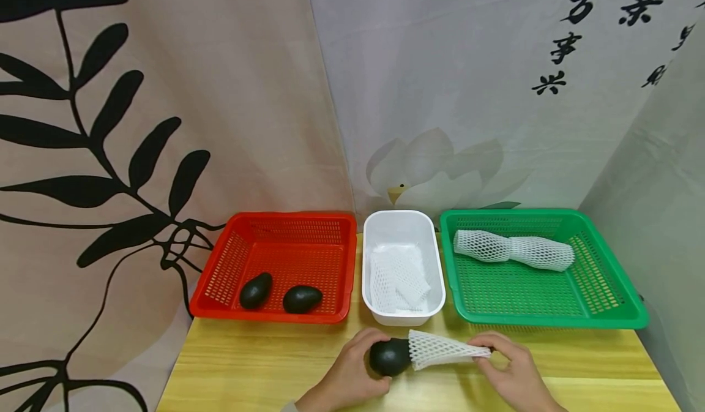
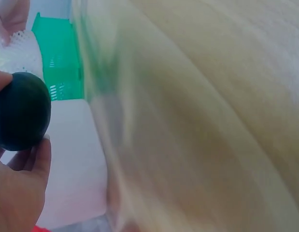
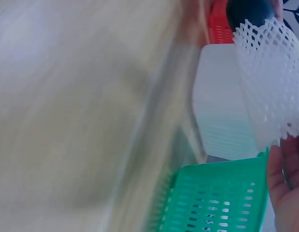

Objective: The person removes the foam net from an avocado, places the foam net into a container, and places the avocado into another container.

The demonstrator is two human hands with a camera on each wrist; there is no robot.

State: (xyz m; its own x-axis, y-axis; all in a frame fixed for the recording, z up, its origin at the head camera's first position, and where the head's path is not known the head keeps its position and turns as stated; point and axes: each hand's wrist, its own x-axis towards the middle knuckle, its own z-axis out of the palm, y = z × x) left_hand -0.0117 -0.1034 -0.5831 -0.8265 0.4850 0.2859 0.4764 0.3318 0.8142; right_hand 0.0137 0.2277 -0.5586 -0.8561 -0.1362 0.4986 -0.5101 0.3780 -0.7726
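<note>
In the head view the left hand grips a dark avocado-like fruit by its round end, above the wooden table. A white foam net sleeve covers the fruit's right end and stretches to the right hand, whose thumb and fingers pinch its narrow far end. In the left wrist view the fruit sits between the thumb and fingers. From the right wrist view, the net's wide mouth lies around part of the fruit.
A red basket with two dark fruits stands at the back left. Behind the hands is a white bin holding foam nets. The green basket at the back right contains net-wrapped items. A curtain hangs behind.
</note>
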